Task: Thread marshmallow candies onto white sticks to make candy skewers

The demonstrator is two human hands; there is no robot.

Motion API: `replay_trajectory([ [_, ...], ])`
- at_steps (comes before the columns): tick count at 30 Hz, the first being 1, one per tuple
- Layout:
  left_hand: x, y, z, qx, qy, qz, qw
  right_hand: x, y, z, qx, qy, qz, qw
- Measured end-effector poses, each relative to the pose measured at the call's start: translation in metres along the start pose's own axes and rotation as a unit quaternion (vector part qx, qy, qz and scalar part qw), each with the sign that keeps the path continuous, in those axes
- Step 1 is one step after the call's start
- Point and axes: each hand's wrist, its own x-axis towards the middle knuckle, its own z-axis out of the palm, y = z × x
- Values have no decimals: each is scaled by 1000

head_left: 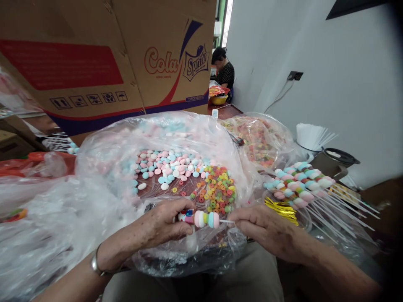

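A candy skewer of pink, white, green and blue pieces lies nearly level between my two hands, above the front of an open clear plastic bag. My left hand pinches its left end, where a small red, white and blue printed piece shows between thumb and forefinger; whether this is a wrapper I cannot tell. My right hand is closed on the white stick at the right end. Behind the skewer are loose pink, blue and white oval candies and coloured ring candies.
Finished candy skewers are piled at the right, beside gold twist ties. White sticks stand near a dark lidded jug. A big cardboard box rises behind the bag. A person sits farther back.
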Motion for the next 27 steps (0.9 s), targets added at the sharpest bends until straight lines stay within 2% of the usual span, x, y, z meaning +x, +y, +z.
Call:
replay_trajectory([
  [4, 0, 1, 0, 4, -28, -4, 1000, 2, 0, 0, -3, -29, -11, 1000],
  [9, 1, 7, -5, -93, -111, -36, 989, 3, 13, 4, -99, 27, -97, 990],
  [12, 2, 6, -5, -150, -129, -36, 980, 3, 14, 8, -125, 44, -138, 982],
  [14, 3, 5, -4, -140, -130, -42, 981, 2, 9, 13, -119, 39, -144, 982],
  [22, 8, 14, -6, -4, -132, 8, 991, 2, 0, 33, -16, -11, -35, 999],
  [24, 10, 14, -8, 52, -114, 39, 991, 2, 1, 35, 15, -1, -4, 1000],
  [27, 16, 17, -10, 144, -52, 92, 984, 2, 1, 39, 96, 38, 39, 994],
])
